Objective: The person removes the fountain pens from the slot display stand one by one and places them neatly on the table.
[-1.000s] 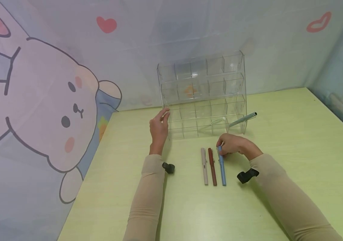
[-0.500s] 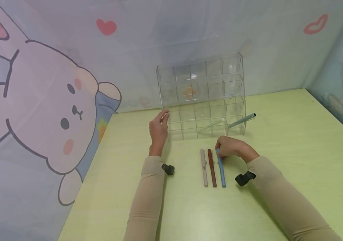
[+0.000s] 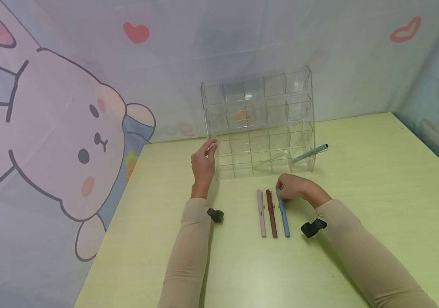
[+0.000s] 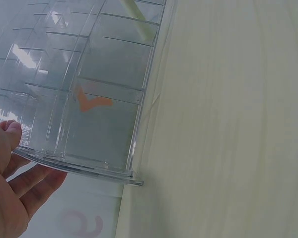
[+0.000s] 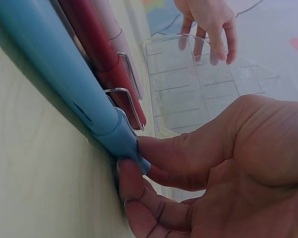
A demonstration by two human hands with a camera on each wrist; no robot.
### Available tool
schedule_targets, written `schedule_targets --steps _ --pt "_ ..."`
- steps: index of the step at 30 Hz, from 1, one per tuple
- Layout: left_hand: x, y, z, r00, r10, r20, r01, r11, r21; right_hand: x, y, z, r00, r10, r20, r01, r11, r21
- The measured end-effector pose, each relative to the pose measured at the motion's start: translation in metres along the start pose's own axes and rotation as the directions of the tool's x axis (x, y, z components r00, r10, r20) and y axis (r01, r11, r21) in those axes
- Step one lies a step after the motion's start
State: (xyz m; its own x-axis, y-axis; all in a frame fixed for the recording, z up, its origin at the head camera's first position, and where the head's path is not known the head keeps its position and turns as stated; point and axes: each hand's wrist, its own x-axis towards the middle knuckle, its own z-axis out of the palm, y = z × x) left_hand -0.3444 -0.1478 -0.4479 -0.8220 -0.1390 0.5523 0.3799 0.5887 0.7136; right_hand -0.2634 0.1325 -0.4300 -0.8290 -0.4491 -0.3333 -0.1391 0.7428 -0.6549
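Note:
My left hand [image 3: 203,164] grips the left side edge of a clear tiered rack [image 3: 258,151], thumb at the front and fingers behind the side panel [image 4: 89,171]. With thumb and fingertips, my right hand [image 3: 296,187] pinches the capped end of a blue pen [image 3: 283,216]. That pen lies along the tabletop, its cap toward the rack. Left of it and roughly parallel are a dark red pen [image 3: 271,214] and a pale pink pen [image 3: 261,214], both with metal clips. In the rack's lowest row lean a grey-green pen [image 3: 309,153] and a pale green pen [image 3: 279,155].
The rack stands on a light yellow-green table [image 3: 146,239], near its back edge. Behind it hangs a printed backdrop [image 3: 165,72] with a rabbit and hearts. A black wrist camera [image 3: 216,215] sits on the left sleeve, another black camera [image 3: 313,228] on the right.
My right hand has shifted slightly left, and the capped end of the blue pen has moved a little left with it. The left hand stays on the rack.

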Motion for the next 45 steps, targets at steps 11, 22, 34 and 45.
schedule_targets --steps 11,22,34,45 --pt "-0.001 0.000 0.001 1.000 0.003 0.002 -0.003 1.000 -0.007 0.000 0.000 0.001 1.000 0.008 -0.011 -0.008 1.000 0.026" --pt "-0.001 -0.002 0.002 1.000 0.015 0.000 -0.015 1.000 -0.012 -0.001 -0.001 0.002 0.999 0.028 -0.015 -0.027 0.997 0.070" --pt "0.000 0.001 0.001 1.000 0.001 0.004 -0.001 1.000 0.001 -0.015 -0.003 -0.015 0.999 0.045 -0.015 -0.043 0.994 0.097" --pt "-0.002 -0.001 0.000 1.000 0.015 0.002 -0.015 1.000 -0.017 -0.049 -0.025 -0.036 0.996 -0.052 -0.075 0.061 0.991 0.122"
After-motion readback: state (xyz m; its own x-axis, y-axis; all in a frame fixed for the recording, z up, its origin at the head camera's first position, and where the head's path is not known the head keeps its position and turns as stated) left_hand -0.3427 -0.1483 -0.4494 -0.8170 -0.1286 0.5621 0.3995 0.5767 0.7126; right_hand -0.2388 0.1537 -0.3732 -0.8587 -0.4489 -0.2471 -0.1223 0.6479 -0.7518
